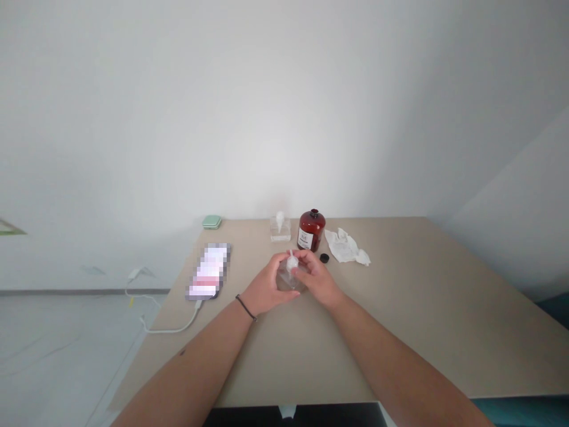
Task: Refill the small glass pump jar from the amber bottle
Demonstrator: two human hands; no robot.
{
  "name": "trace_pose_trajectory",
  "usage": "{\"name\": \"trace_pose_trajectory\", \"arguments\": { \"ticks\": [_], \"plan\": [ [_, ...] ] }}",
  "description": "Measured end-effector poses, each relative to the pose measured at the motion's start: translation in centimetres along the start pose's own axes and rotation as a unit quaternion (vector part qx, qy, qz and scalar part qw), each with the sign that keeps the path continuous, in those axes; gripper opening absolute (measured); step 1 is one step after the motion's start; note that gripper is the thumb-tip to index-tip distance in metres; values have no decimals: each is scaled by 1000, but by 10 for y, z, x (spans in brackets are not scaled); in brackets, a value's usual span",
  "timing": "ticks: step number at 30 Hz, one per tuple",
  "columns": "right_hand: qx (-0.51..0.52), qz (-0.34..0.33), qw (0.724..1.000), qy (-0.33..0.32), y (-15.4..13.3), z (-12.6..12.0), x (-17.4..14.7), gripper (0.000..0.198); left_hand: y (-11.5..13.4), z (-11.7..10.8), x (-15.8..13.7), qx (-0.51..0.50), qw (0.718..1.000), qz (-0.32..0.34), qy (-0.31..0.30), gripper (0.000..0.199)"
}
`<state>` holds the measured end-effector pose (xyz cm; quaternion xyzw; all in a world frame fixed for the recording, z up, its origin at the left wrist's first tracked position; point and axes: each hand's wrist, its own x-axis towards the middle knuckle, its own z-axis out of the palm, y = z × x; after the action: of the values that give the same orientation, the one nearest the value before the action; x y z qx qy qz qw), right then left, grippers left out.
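Note:
A clear pump bottle with a white pump top stands between my hands near the middle of the table. My left hand is wrapped round its left side, thumb along the near face. On the right, my right hand has its fingers closed at the white pump top. Just beyond them is a brown bottle with a white label and an uncapped neck. A small black cap lies beside it. Farther back sits a second clear pump bottle with a white top.
A crumpled white tissue lies right of the brown bottle. At the left are a phone with a white charging cable and a small green case. The table meets the wall behind.

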<state>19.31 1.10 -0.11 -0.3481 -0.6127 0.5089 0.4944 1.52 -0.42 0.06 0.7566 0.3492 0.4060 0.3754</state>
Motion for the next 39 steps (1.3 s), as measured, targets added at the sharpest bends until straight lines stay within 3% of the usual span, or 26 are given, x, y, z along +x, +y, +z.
{"name": "trace_pose_trajectory", "arguments": {
  "ticks": [7,15,22,32,39],
  "plan": [
    [11,-4,1000,-13,-4,-1,1,29,-2,3,-1,29,997,52,49,80],
    [5,-20,1000,2,2,-2,1,34,7,-2,0,98,991,95,-9,74],
    [0,-39,999,5,2,4,1,35,11,-3,3,104,989,106,10,76],
    [-54,-48,995,73,5,16,0,31,10,-2,4,93,989,109,27,76],
    [-54,-60,995,51,2,9,1,28,9,-3,4,95,988,117,31,73]
  ]
}}
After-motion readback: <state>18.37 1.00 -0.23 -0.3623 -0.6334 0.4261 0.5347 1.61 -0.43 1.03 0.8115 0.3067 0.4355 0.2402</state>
